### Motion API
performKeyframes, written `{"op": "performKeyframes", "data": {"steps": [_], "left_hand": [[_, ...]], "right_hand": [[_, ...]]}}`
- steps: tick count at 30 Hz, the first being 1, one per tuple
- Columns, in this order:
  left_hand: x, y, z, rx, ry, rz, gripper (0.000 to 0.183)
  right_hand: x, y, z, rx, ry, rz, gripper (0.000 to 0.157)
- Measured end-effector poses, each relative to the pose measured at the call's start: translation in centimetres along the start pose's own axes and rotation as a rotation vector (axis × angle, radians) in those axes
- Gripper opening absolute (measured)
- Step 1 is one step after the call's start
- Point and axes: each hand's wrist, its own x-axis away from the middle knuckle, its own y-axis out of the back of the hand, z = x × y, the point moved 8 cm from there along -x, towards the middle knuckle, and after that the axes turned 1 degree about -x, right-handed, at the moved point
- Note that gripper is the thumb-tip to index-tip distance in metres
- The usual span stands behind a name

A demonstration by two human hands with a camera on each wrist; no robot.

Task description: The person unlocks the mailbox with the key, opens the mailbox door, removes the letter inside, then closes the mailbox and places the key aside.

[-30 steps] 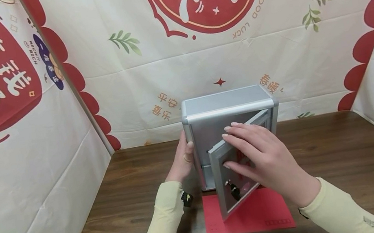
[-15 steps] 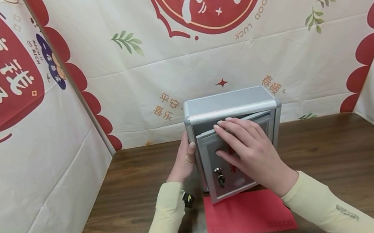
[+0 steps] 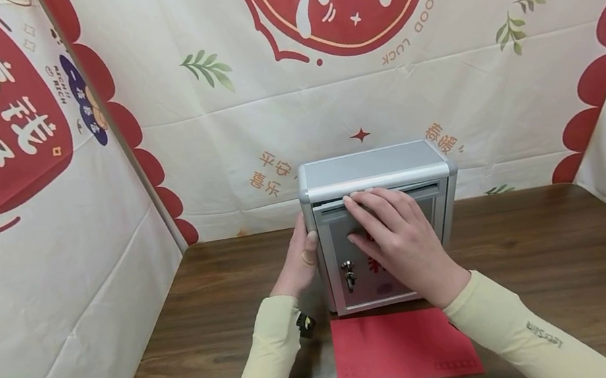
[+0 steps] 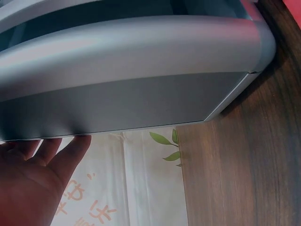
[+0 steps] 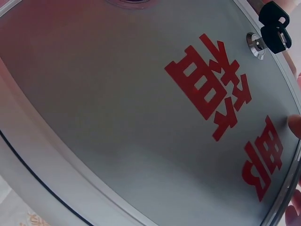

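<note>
A silver metal mailbox (image 3: 365,166) stands upright at the back of the table. Its hinged front door (image 3: 373,291), lettered in red, is nearly flush with the frame, with a narrow dark gap along the top. A black-headed key (image 5: 275,28) sits in the door's lock. My left hand (image 3: 296,263) holds the box's left side, thumb at the front edge and fingertips at the back edge in the left wrist view. With the fingers over the door's top edge and the thumb on its front, my right hand (image 3: 407,235) grips the door. The box's inside is hidden.
A red envelope (image 3: 402,349) lies flat on the brown wooden table (image 3: 562,266), just in front of the mailbox. Printed cloth walls (image 3: 204,172) surround the table at the back and sides; the back wall is close behind the box.
The mailbox door has swung inward from half open to almost closed, my right hand moving left and back with it. My left hand has stayed on the box's side.
</note>
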Motion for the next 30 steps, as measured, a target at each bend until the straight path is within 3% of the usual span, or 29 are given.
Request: {"op": "performKeyframes", "data": {"steps": [11, 16, 22, 30], "left_hand": [[0.1, 0.0, 0.3, 0.035, 0.007, 0.005, 0.101], [0.0, -0.2, 1.3, 0.027, 0.006, -0.010, 0.098], [0.1, 0.0, 0.1, 0.022, 0.012, -0.004, 0.103], [0.0, 0.0, -0.4, 0.000, 0.009, 0.002, 0.108]], "right_hand": [[0.1, -0.3, -0.1, 0.017, 0.028, -0.020, 0.044], [0.2, -0.4, -0.2, 0.030, 0.044, -0.039, 0.041], [0.4, -0.5, -0.3, 0.051, 0.075, -0.071, 0.035], [0.5, -0.5, -0.4, 0.050, 0.090, -0.095, 0.030]]}}
